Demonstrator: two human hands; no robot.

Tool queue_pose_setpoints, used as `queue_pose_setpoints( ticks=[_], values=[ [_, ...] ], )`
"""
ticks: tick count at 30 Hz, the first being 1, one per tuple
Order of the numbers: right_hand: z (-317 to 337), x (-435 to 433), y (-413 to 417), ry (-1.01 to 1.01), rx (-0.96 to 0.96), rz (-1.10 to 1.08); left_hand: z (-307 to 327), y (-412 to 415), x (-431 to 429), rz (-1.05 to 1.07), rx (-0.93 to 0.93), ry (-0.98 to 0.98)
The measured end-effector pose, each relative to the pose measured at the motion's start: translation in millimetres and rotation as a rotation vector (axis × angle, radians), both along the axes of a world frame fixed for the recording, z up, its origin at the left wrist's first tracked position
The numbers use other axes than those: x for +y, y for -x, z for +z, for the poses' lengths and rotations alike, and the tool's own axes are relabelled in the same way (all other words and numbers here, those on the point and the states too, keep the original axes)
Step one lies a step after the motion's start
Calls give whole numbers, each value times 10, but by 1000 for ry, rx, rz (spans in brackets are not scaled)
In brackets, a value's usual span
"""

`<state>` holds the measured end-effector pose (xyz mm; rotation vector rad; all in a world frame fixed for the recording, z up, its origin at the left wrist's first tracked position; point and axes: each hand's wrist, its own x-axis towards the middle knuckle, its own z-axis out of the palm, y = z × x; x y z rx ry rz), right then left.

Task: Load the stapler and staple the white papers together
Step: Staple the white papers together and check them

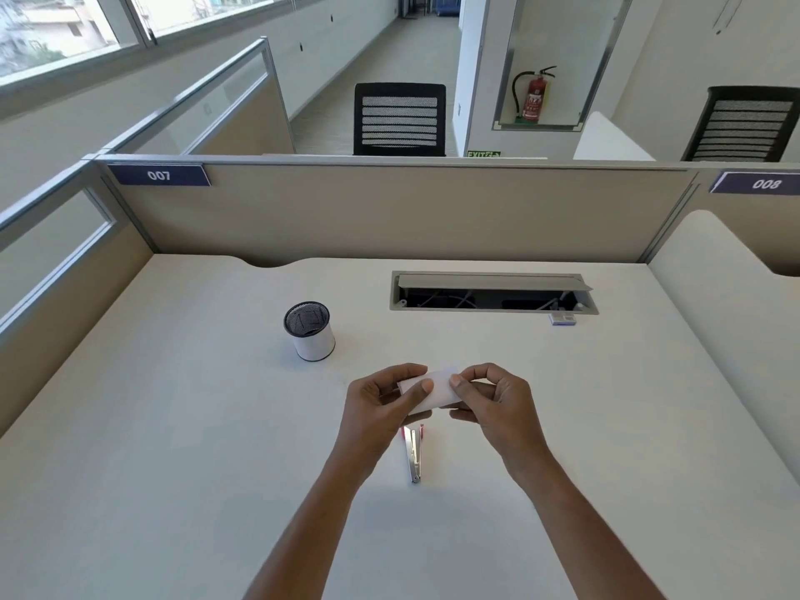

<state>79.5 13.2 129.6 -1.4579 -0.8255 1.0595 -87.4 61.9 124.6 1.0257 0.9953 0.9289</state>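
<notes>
Stapler (414, 454) lies half hidden under the hands (top end covered). Left hand (381, 409) and right hand (493, 400) both pinch the papers (435, 389).

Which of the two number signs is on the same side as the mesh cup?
The 007 sign, at the partition's left end like the cup; 008 is far right.

Stapler (414, 456) head seemingly hidden under papers (437, 389).

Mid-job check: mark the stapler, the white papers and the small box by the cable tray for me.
stapler (414, 456), head view, on its metal rail.
white papers (438, 392), head view, middle of the top sheet.
small box (562, 319), head view, on its top face.
</notes>
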Motion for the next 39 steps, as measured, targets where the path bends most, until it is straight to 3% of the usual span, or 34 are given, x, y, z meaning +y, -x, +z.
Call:
queue_pose_setpoints(
  ticks=[20,28,39],
  values=[
    [-48,31,-8,-61,-105,4,-37,35,12,40,20,6],
    [-30,73,-64,-90,-169,127,-39,13,54,-23,67,-78],
    [-53,107,-103,-93,-171,81,18,17,65,-93,40,-59]
  ],
)
